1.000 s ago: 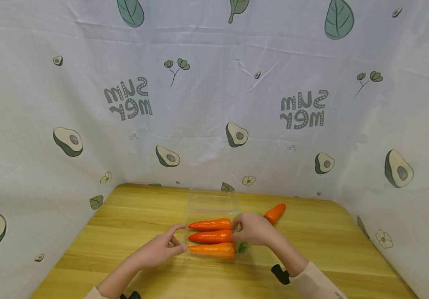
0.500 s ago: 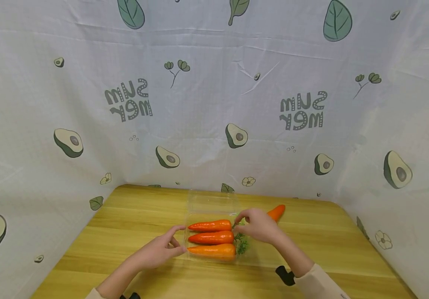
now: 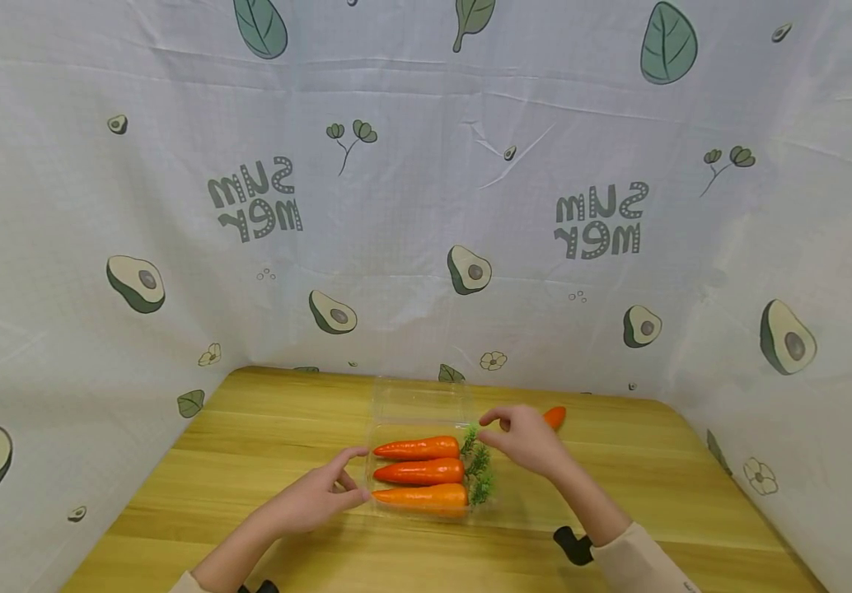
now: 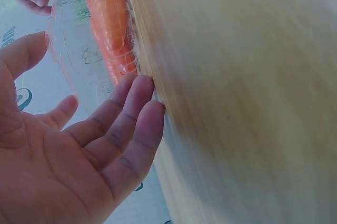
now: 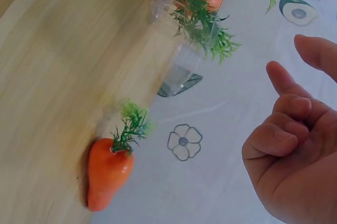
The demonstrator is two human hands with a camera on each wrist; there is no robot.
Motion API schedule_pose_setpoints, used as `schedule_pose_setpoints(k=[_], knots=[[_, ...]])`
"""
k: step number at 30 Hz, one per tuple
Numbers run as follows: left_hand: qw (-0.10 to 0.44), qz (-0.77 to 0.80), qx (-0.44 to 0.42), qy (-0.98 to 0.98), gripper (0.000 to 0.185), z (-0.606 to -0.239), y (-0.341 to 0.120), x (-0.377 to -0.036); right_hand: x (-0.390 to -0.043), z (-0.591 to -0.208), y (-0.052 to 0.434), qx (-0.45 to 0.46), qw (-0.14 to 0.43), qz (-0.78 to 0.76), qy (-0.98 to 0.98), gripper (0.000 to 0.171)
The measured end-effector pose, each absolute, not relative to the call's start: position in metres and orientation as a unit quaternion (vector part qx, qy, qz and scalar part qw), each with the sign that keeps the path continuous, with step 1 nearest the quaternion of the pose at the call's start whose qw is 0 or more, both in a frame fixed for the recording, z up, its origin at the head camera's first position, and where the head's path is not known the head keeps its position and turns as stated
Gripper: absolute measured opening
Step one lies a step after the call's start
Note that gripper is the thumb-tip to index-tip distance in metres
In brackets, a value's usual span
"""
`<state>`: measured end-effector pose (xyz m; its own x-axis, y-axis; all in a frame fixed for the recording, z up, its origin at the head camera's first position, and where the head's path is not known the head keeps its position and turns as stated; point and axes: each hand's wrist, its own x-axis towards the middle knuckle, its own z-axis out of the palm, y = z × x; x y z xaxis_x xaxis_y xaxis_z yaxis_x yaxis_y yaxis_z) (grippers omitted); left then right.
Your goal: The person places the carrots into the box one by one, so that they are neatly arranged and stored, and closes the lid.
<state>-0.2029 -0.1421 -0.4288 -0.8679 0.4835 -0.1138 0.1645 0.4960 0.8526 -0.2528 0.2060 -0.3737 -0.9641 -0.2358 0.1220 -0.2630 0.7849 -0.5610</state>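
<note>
Three orange carrots with green tops lie side by side in a clear plastic box on the table: a far carrot [image 3: 417,449], a middle carrot [image 3: 420,472] and a near carrot [image 3: 426,497]. Their tips point left and their leafy tops [image 3: 479,473] right. My left hand [image 3: 313,498] has its relaxed fingers at the left end of the box [image 4: 87,58]. Just right of the leafy tops, my right hand [image 3: 524,441] holds nothing, thumb and index finger apart. In the right wrist view its other fingers [image 5: 271,138] curl loosely.
Behind the carrots, the box's clear lid [image 3: 422,402] stands folded back. Another carrot [image 5: 108,174] with a short green top lies on the wooden table [image 3: 278,420], partly hidden behind my right hand in the head view. A printed curtain [image 3: 396,206] encloses the table's back and sides.
My right hand has let go of the far carrot's green top and drawn back to the right, uncovering the leaves. The left hand has stayed at the box's left end.
</note>
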Motion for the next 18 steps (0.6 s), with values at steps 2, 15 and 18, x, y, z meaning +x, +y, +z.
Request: schedule_pose_setpoints(k=[2, 15, 18], knots=[[0.171, 0.464, 0.192, 0.848, 0.070, -0.429, -0.142, -0.203, -0.254, -0.374, 0.208, 0.128, 0.035, 0.301, -0.944, 0.020], [0.169, 0.462, 0.192, 0.849, 0.071, -0.430, -0.143, -0.203, -0.264, -0.378, 0.223, 0.080, 0.051, 0.363, -0.927, 0.027], [0.170, 0.463, 0.191, 0.849, 0.071, -0.430, -0.143, -0.203, -0.266, -0.379, 0.227, 0.069, 0.051, 0.377, -0.922, 0.030]])
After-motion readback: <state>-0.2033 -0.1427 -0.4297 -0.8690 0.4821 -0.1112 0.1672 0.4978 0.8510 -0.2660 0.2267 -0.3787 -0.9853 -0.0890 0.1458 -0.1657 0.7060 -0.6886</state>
